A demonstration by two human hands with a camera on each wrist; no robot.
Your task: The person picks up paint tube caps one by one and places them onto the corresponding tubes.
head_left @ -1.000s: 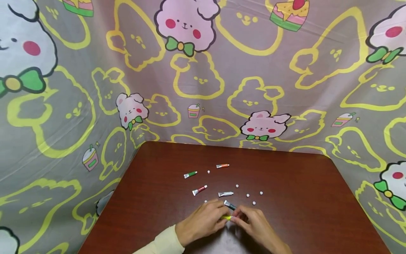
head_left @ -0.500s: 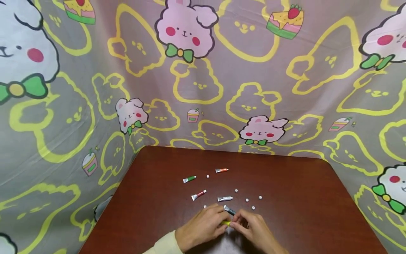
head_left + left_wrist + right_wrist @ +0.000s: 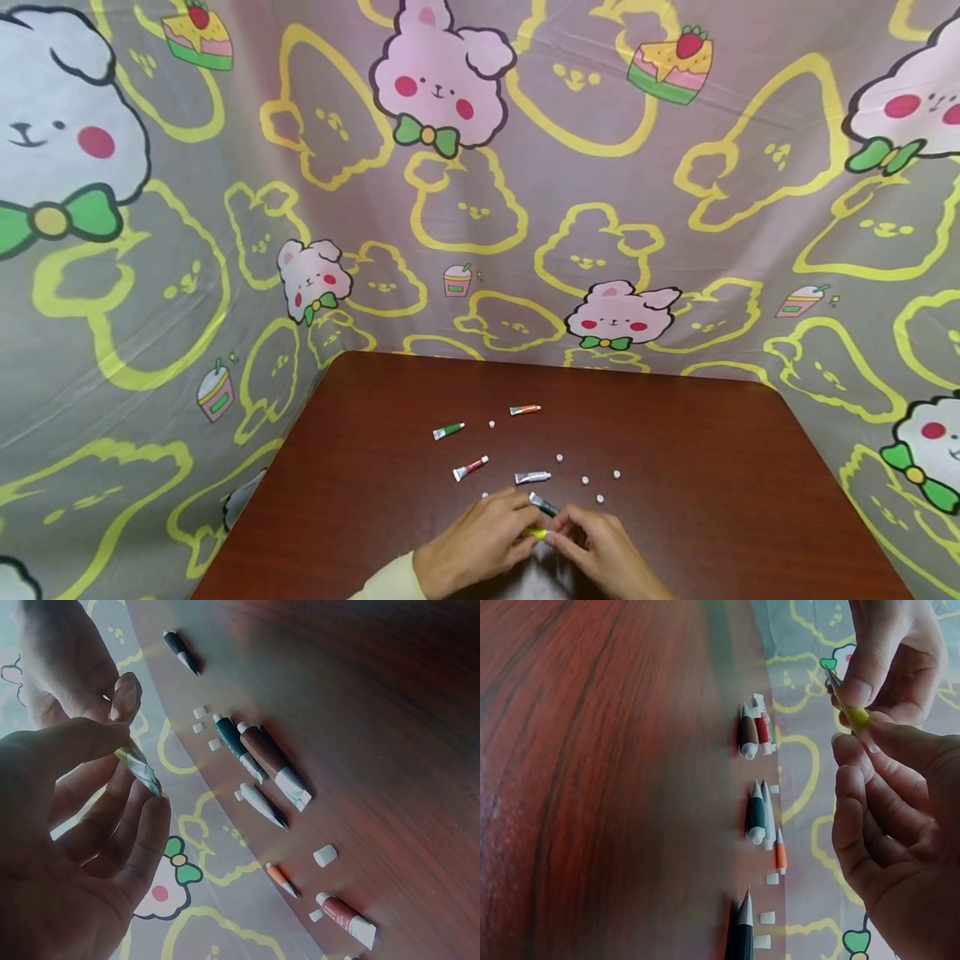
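Both hands meet over a small yellow paint tube (image 3: 535, 533) near the front of the table. My left hand (image 3: 480, 533) grips its body; in the left wrist view the silver crimped end (image 3: 141, 771) pokes out between the fingers. At the other end, my right hand (image 3: 603, 546) pinches the whitish tip (image 3: 871, 745) with thumb and fingertips. Whether that tip is a cap or a bare nozzle is too covered to tell. Just beyond the fingers lies a dark paint tube (image 3: 544, 504), with a silvery-white tube (image 3: 532, 477) behind it.
A red tube (image 3: 471, 468), a green tube (image 3: 449, 431) and an orange tube (image 3: 525, 410) lie farther back. Several small white caps are scattered around, such as one cap (image 3: 617, 474) at the right. A patterned cloth (image 3: 495, 275) stands behind the brown table (image 3: 712, 467).
The table and hands sit lower in the head view as the camera tilts up. Both hands stay on the yellow tube, with only slight finger movement at its tip.
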